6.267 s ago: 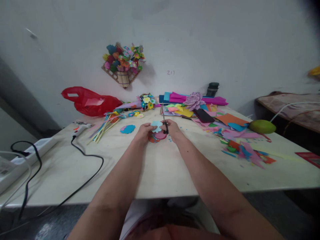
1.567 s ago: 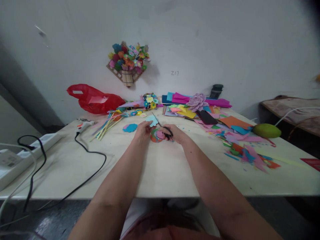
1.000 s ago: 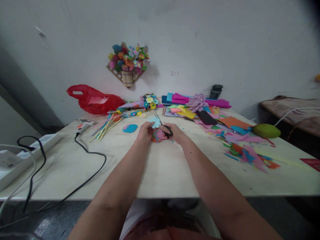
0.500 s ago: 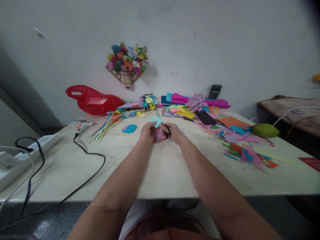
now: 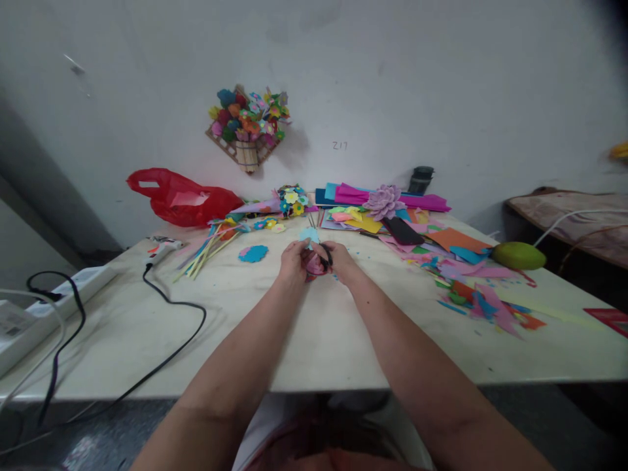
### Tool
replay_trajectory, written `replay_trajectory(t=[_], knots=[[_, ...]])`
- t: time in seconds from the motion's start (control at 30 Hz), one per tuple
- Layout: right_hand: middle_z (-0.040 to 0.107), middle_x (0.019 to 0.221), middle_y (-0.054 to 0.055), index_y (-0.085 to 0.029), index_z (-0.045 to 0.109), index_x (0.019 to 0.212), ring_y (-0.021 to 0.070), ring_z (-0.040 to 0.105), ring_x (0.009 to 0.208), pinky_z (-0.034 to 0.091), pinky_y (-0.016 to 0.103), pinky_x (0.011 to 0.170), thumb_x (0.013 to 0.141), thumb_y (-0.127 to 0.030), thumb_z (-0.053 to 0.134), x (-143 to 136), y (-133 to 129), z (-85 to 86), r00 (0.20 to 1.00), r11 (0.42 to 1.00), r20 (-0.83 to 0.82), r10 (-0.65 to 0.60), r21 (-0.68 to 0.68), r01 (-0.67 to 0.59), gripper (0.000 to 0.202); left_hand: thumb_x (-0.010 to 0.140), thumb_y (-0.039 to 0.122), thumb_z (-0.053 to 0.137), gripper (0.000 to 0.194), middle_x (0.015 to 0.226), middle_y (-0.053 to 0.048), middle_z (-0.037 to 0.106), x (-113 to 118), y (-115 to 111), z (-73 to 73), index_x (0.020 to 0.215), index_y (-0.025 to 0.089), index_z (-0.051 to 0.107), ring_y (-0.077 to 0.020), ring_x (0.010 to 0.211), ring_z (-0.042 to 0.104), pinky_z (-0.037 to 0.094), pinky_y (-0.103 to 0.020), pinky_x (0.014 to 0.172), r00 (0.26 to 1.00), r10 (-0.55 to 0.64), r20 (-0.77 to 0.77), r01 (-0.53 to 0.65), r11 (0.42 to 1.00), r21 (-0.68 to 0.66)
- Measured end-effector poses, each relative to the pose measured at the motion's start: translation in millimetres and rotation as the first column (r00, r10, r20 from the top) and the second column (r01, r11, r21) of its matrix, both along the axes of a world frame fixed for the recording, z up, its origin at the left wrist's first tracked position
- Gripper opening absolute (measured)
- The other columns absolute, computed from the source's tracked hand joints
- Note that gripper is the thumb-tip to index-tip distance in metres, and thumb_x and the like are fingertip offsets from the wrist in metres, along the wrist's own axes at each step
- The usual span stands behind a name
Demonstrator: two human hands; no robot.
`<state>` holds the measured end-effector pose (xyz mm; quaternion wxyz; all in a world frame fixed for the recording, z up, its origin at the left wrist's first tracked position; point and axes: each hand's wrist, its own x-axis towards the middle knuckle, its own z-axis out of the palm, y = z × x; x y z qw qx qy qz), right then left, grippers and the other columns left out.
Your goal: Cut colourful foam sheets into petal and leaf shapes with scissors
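Note:
Between my fingers, my left hand (image 5: 294,259) holds a light blue scalloped paper piece (image 5: 309,234). My right hand (image 5: 339,258) is closed around black-handled scissors (image 5: 326,254), whose thin blades point away from me beside the paper. The two hands are close together over the middle of the table. Under them lies a pink round piece (image 5: 314,264) with some red at its edge, partly hidden by the fingers. Blue flower-shaped cutouts (image 5: 254,253) lie to the left of my left hand.
A glue gun (image 5: 164,248) with a black cable lies left, near a power strip (image 5: 73,291). A red bag (image 5: 191,199) and paper-strip bundle (image 5: 210,248) sit back left. Coloured sheets, a dark phone (image 5: 401,230), scraps (image 5: 485,304) and a green fruit (image 5: 519,256) lie right.
My left hand has shifted slightly right, closer to my right hand. The light blue piece has turned a little, and the scissors have shifted slightly with my right hand.

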<state>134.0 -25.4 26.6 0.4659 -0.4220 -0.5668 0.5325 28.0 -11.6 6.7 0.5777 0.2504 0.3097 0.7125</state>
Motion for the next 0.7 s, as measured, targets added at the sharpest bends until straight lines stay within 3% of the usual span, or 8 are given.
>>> replay_trajectory(t=[0.2,0.7], knots=[[0.051,0.045,-0.003,-0.016,0.050,0.066,0.0075,0.044,0.034,0.027,0.018,0.030,0.077,-0.033,0.061,-4.0,-3.3,3.5,1.000,1.000,0.005,-0.027,-0.010,0.027,0.023,0.061,0.015,0.064,0.017,0.047,0.002,0.055,1.6,3.2,-4.5,0.055,0.019,0.048,-0.0109,0.043,0.053,0.042,-0.022,0.047,1.000,0.000,0.003,0.000,1.000,-0.001],[0.048,0.040,-0.005,-0.016,0.051,0.063,0.0068,0.042,0.032,0.030,0.017,0.032,0.074,-0.027,0.066,-7.7,-8.8,6.7,0.996,0.996,0.041,-0.085,0.032,0.083,0.022,0.056,0.011,0.064,0.014,0.052,0.002,0.058,-3.5,9.2,-6.8,0.057,0.017,0.051,-0.0107,0.050,0.057,0.045,-0.022,0.056,0.999,0.031,0.037,-0.031,0.999,-0.011]])
